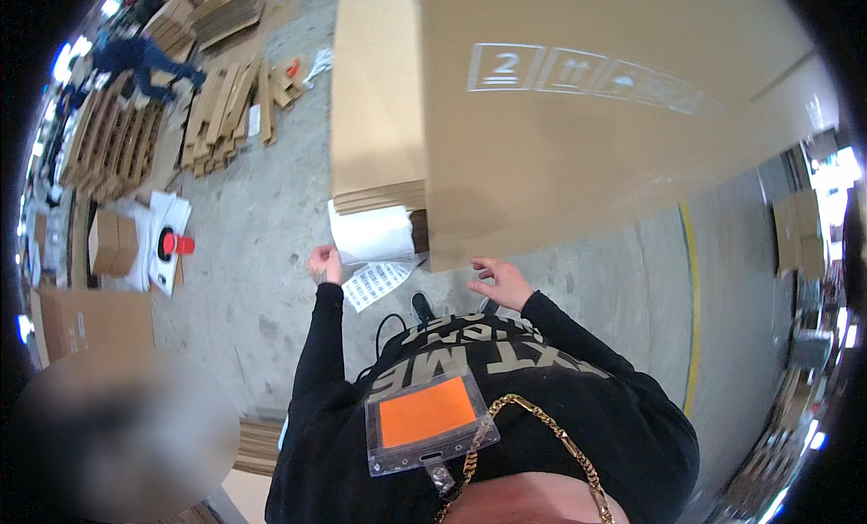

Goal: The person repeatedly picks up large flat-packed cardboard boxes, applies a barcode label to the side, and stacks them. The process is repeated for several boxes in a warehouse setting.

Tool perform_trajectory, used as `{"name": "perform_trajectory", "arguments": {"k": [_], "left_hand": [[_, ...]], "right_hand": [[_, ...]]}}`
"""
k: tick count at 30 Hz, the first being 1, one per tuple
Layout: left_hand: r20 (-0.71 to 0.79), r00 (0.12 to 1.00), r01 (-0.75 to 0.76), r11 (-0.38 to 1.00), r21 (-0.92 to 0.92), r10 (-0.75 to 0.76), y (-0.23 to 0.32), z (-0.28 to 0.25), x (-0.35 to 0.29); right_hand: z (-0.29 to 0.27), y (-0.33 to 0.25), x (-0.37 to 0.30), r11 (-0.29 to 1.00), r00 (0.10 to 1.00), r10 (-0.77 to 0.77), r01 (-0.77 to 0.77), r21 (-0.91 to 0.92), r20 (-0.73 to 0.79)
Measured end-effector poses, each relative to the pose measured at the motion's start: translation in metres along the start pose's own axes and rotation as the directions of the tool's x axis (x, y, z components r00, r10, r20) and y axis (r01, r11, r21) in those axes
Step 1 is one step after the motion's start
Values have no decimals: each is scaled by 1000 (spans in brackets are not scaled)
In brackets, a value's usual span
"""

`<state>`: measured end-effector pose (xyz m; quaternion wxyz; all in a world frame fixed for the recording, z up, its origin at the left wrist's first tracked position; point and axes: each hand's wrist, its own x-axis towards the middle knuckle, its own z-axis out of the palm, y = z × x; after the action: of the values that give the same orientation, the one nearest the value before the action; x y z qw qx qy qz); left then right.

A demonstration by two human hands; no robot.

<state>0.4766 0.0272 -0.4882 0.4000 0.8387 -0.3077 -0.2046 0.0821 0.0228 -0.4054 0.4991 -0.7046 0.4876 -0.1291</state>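
Observation:
My left hand [327,265] is at the left edge of a white sheet of paper [372,233], with its fingers curled in; whether it grips anything is hidden. Below that paper hangs a sheet of printed labels [377,285]. Both are at the near end of a stack of flat cardboard [379,197]. My right hand [503,283] has its fingers loosely bent and apart, just below the near edge of a large brown cardboard panel [551,163] with white printed symbols. No object shows in it.
Flattened cardboard pieces [221,117] lie on the floor at the far left, where another person [140,63] bends over. A red object [181,244] rests by white sheets at left. A yellow line [694,298] runs along the floor at right. Someone blurred is at lower left.

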Motion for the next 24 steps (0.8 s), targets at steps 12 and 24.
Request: {"name": "perform_trajectory", "arguments": {"k": [12, 24], "left_hand": [[668, 743, 286, 923, -256, -45, -56, 21, 4], [629, 738, -11, 936, -352, 245, -56, -26, -68]], "right_hand": [[32, -32, 19, 989, 981, -87, 107, -107, 174], [88, -107, 81, 682, 746, -619, 666, -302, 245]]}}
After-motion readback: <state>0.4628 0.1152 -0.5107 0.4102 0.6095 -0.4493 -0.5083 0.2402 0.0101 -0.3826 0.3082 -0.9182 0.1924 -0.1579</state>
